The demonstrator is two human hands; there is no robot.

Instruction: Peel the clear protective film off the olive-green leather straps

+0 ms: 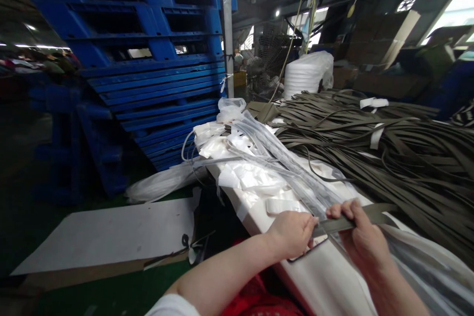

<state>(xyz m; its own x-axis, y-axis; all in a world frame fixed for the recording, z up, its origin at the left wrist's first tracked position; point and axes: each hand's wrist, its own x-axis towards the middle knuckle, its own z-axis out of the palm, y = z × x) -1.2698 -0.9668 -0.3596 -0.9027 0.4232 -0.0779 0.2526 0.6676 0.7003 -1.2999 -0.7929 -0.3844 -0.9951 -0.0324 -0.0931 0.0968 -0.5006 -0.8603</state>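
Note:
A flat olive-grey strip (335, 225) stretches between my two hands over the white-covered table (322, 276). My left hand (294, 233) is closed in a fist around the strip's near end. On the other side, my right hand (361, 232) grips the same strip between thumb and fingers. Below my left hand lies a flat dark-edged object (309, 251), partly hidden. Clear plastic tubing or film (292, 163) runs along the table past my hands. A big heap of similar olive-grey strips (407, 173) spreads out to the right.
Blue plastic pallets (163, 84) are stacked high at the left, beside a grey pole (227, 29). A white board (114, 234) lies on the floor. White wrapped rolls (305, 74) stand behind the table, and crumpled white sheets (248, 175) cover its far end.

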